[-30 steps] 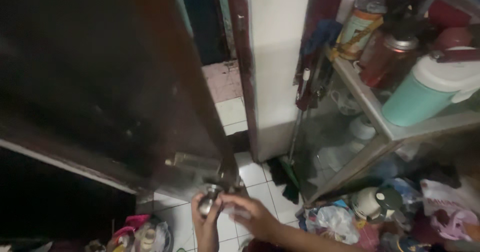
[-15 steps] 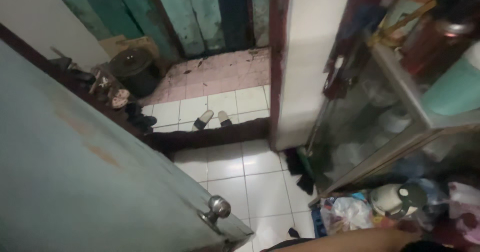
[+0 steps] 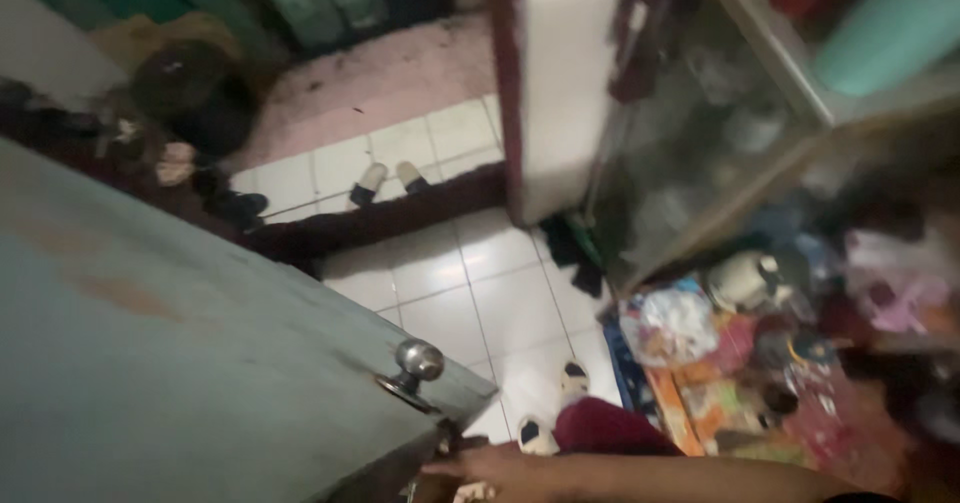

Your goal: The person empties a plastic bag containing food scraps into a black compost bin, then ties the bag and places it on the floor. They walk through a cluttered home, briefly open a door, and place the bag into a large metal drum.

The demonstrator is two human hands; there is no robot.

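Door edge (image 3: 455, 418) under right hand (image 3: 490, 460), arm level, fingers curled on it; left hand unseen.

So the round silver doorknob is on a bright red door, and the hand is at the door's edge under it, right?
Not quite. The round silver doorknob sits on a pale green door, not a red one, as the head view shows. The hand is indeed at the door's edge, just below the knob.

Right hand (image 3: 478, 460) outstretched leftward, fingers blurred.
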